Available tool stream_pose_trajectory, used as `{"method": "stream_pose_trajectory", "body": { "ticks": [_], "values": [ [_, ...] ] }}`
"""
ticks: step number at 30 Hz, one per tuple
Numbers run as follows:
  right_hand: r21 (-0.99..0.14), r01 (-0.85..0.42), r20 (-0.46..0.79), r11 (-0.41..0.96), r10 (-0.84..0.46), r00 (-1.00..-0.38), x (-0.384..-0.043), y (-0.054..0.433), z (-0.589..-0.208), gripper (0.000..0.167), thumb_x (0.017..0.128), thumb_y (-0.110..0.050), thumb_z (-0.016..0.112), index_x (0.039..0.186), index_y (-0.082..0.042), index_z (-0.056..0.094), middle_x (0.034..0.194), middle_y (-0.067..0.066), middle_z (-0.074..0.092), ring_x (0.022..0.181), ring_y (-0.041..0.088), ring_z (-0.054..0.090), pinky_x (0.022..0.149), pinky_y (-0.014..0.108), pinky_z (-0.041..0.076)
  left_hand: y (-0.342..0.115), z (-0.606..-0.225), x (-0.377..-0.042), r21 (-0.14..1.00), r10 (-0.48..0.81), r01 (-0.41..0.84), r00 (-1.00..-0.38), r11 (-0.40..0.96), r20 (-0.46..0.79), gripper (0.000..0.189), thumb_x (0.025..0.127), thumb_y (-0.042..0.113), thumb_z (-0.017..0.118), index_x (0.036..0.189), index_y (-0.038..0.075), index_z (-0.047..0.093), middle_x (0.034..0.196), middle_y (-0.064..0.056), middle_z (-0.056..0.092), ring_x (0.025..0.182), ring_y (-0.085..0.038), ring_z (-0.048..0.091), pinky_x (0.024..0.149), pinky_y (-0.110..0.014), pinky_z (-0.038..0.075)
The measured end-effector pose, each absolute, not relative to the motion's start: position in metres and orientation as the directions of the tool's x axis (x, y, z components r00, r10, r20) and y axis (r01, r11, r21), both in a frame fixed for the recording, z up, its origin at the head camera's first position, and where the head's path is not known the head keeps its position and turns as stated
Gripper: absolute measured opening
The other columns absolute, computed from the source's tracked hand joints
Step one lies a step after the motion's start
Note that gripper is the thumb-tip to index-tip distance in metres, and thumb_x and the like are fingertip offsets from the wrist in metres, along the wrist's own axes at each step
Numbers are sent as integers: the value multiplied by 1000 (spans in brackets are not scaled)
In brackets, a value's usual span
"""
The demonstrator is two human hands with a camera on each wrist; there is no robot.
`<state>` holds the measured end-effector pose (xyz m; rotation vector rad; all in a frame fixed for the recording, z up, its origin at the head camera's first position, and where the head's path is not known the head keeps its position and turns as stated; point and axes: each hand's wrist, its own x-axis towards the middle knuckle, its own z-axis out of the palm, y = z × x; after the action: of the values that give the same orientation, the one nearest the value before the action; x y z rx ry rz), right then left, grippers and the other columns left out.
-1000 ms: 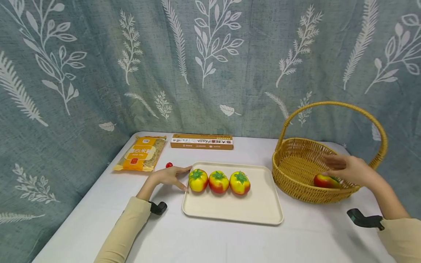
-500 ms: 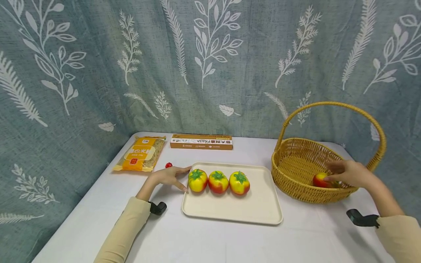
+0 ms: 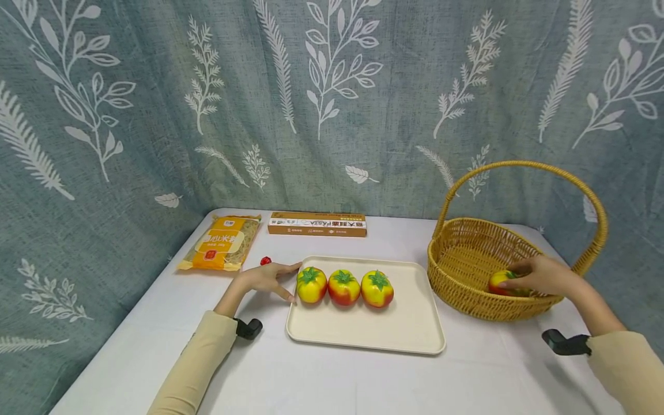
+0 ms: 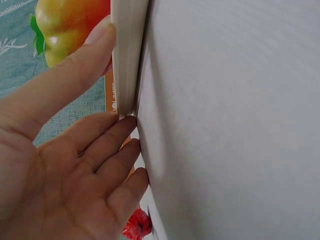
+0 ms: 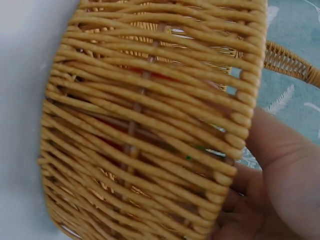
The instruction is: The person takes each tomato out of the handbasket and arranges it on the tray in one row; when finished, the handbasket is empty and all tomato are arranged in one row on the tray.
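A beige tray (image 3: 363,331) lies in the middle of the table with 3 red-and-yellow, tomato-like fruits (image 3: 344,288) in a row on it. My left hand (image 3: 263,279) rests at the tray's left edge. In the left wrist view its thumb (image 4: 100,37) touches the rim, while the fairly straight fingers lie along the outside. At the right, my right hand (image 3: 550,275) reaches over the front rim of a wicker basket (image 3: 493,305) and holds another such fruit (image 3: 499,280) inside it. The basket's weave and the hand hide part of that fruit in the right wrist view.
A yellow noodle packet (image 3: 220,242) lies at the back left, and a pasta box (image 3: 317,225) lies along the back. Beside the left hand is a small red object (image 3: 266,260). The basket's tall handle (image 3: 524,163) arches over it. A patterned curtain (image 3: 321,144) hangs behind the table.
My right hand has lowered into the basket and closed round the fruit, which has turned and shifted slightly left. The left hand and tray look unchanged.
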<state>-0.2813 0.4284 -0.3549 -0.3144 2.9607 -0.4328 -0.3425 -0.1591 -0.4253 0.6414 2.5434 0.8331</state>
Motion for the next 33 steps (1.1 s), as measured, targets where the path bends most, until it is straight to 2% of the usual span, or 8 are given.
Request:
{"method": "stream_pose_trajectory", "body": {
  "ticks": [6,13,23,33],
  "values": [
    [-320,-190,-178,928,-256,-950,-290,425,-342,71,87,-43,69,124,16,54,118,34,58,106,51,54,78,54,51,-160,-424,-343,624,527,301,-823,721,-213,94,73,35,85,150,15,36,151,-13,37,137,-34,34,110,-51,29],
    [-270,-247,-219,931,-309,-926,-296,420,-333,61,88,-40,69,116,14,61,111,30,63,102,48,58,80,55,51,-160,-424,-341,633,531,298,-820,714,-214,93,73,34,85,150,15,36,151,-13,37,138,-34,34,111,-50,29],
    [-268,-233,-277,935,-306,-911,-297,417,-327,71,84,-45,72,118,16,59,111,29,63,104,48,57,82,56,50,-159,-424,-342,622,533,306,-819,721,-215,93,73,35,85,151,15,36,151,-13,37,138,-34,34,111,-51,29],
    [-252,-317,-249,914,-378,-892,-304,419,-332,67,80,-35,78,115,18,59,106,26,66,98,43,62,82,53,52,-159,-424,-342,622,536,310,-817,719,-212,93,74,34,84,151,15,35,151,-13,36,138,-34,33,111,-50,28]
  ]
}}
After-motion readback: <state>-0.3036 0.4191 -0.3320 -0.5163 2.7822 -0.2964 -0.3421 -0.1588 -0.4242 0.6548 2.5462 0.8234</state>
